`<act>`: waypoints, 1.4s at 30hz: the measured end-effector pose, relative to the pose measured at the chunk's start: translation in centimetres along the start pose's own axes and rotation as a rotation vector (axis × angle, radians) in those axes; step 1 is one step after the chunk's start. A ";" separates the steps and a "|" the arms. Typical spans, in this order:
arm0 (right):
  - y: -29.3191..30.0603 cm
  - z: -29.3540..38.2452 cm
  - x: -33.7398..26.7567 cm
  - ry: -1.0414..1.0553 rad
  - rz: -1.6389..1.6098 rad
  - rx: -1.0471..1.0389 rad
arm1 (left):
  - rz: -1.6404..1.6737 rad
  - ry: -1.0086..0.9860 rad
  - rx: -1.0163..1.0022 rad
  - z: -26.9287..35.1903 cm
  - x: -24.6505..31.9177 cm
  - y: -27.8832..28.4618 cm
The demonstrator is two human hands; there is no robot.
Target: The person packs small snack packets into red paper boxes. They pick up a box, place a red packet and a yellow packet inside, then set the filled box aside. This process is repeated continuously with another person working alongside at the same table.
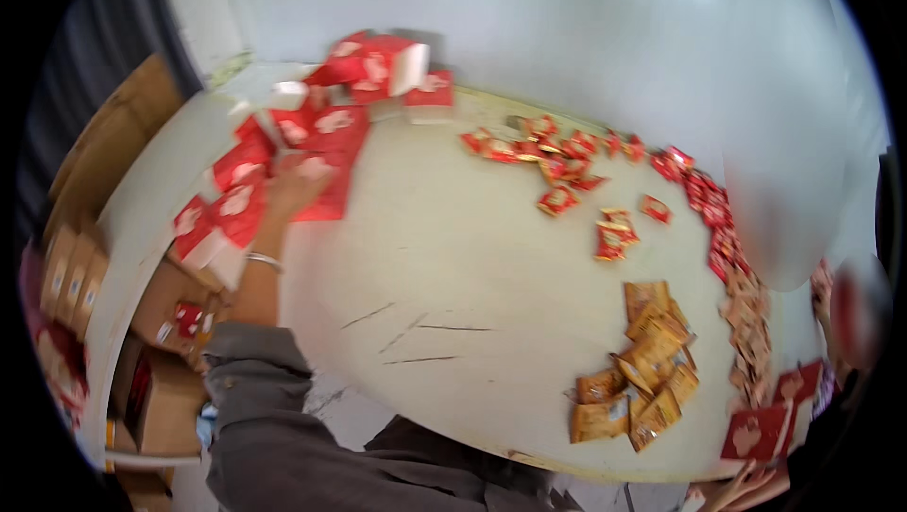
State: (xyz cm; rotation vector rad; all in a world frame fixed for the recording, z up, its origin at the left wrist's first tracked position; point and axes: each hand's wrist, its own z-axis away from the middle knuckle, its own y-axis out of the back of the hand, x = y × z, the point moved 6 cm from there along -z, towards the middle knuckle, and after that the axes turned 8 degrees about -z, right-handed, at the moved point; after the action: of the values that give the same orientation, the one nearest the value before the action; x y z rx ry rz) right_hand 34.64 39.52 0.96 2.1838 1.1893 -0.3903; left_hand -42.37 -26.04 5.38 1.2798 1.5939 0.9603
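Note:
My left hand (301, 186), blurred by motion and with a bracelet at the wrist, reaches among red paper boxes or bags at the table's left. Under and beside its fingers lies a flat red piece of packaging (333, 202) with a pale pink print; the blur hides whether the fingers grip it. Just left of the hand, opened red boxes (237, 206) with white flaps crowd the table edge. Beyond it, more red boxes (375, 73) are heaped against the wall. My right hand is out of view.
On the white table (425, 264) lie red-and-gold packets (556, 200), golden-brown sachets (652, 356), and a curved row of red (708, 207) and tan packets (750, 342). A co-worker's hand (740, 487) is near red boxes (755, 430) at lower right. Cardboard boxes (166, 398) stand at left.

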 end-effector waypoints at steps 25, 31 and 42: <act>-22.1 13.0 -44.2 -0.020 -1.129 -1.485 | 0.791 -1.444 0.584 26.6 16.9 18.8; -23.1 12.7 -43.8 -0.110 -1.140 -1.319 | 1.372 -0.912 -0.434 21.8 18.7 11.1; -40.4 8.8 -48.5 0.676 -0.585 -1.141 | 1.538 -0.816 -0.193 17.9 18.2 6.0</act>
State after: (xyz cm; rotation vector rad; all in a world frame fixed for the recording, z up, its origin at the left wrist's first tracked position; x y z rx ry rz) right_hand -25.50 18.68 4.26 0.9338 1.7777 0.7242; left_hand -25.59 -6.13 2.13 2.2984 -0.3268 1.0828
